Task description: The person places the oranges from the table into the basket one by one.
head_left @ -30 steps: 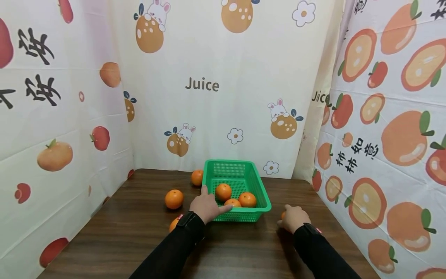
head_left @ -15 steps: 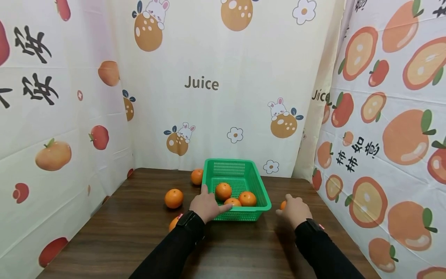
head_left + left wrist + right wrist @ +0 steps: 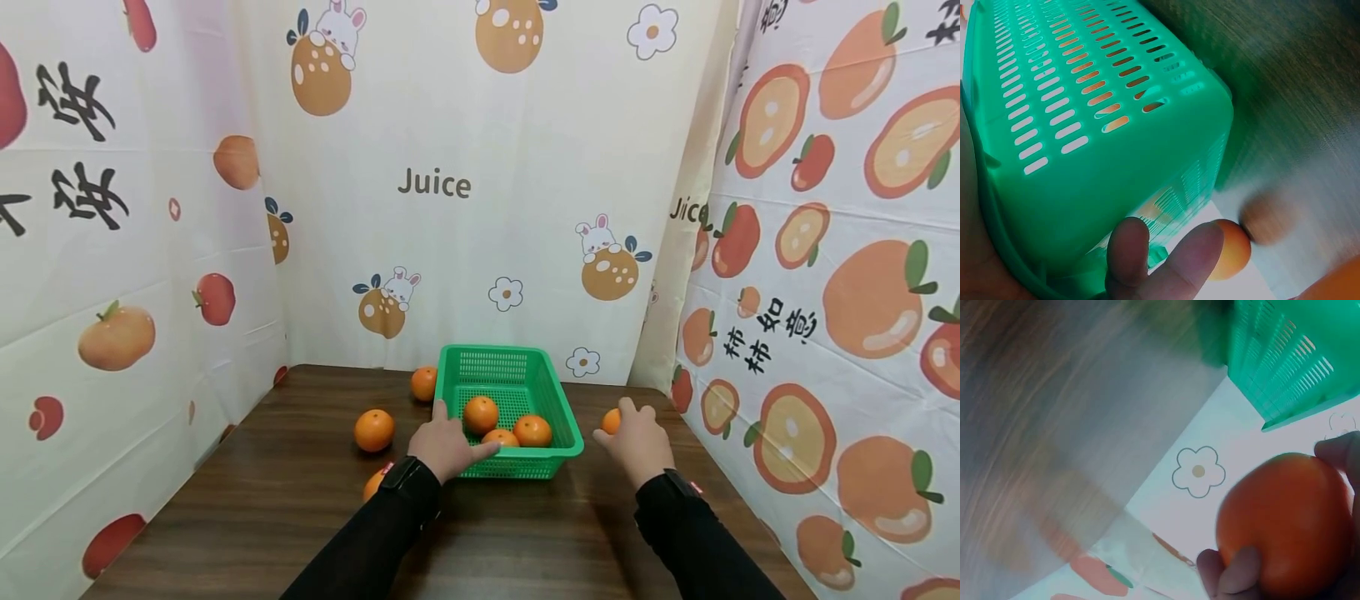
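Observation:
A green slotted basket (image 3: 559, 407) stands on the brown table with three oranges (image 3: 481, 413) inside. My left hand (image 3: 448, 443) grips its near left corner, thumb on the left rim, fingers over the front wall (image 3: 1104, 181). My right hand (image 3: 636, 437) holds an orange (image 3: 612, 421) lifted just right of the basket; in the right wrist view the fingers curl round that orange (image 3: 1282, 522). Loose oranges lie left of the basket: one (image 3: 374, 429) mid-left, one (image 3: 424, 382) at the back, one (image 3: 372, 483) partly behind my left wrist.
Printed fruit curtains close in the table on the left, back and right. The table's bare wood (image 3: 247, 500) stretches toward me in front of the basket. Black sleeves cover both forearms.
My right hand has lifted the orange off the table and carried it forward, up beside the basket's right wall. The left hand and basket have stayed put.

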`<control>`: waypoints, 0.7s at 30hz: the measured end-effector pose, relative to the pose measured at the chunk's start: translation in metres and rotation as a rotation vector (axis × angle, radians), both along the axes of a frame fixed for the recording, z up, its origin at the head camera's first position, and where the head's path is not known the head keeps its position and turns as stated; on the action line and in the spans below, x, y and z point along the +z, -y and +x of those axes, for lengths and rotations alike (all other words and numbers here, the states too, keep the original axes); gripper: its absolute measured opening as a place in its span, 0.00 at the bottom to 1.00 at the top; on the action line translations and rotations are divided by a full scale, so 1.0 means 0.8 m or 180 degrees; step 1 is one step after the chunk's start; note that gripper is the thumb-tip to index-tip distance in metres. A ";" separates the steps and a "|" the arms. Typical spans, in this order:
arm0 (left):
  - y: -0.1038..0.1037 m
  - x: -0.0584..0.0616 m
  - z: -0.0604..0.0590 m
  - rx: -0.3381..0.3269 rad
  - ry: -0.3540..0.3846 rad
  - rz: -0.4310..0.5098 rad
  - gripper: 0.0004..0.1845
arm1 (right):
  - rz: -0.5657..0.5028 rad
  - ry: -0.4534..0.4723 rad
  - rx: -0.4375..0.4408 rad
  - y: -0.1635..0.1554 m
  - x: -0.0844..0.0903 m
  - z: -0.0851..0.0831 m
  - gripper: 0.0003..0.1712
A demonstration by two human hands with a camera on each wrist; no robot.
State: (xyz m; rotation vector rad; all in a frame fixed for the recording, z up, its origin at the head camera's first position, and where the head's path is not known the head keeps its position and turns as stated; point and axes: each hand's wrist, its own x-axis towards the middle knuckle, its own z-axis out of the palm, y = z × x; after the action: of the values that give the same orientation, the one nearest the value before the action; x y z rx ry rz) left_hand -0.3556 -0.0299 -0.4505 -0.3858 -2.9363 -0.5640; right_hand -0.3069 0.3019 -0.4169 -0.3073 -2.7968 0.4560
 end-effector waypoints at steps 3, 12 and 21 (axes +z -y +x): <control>0.001 0.004 0.002 -0.0006 0.0014 0.0021 0.51 | -0.0032 -0.0152 -0.0026 0.001 0.004 -0.002 0.38; 0.001 0.002 0.001 -0.0005 0.0011 0.0022 0.51 | -0.0100 -0.0374 0.0111 0.012 0.012 -0.009 0.35; 0.002 0.008 0.008 -0.0037 0.0002 0.0066 0.50 | -0.0327 -0.0629 0.0259 0.035 0.016 -0.017 0.37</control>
State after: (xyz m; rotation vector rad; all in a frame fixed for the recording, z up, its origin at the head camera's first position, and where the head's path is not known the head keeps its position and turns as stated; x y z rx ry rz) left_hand -0.3493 -0.0314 -0.4444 -0.4007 -2.9281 -0.5957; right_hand -0.3205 0.2741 -0.4038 -0.1607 -2.6052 0.6149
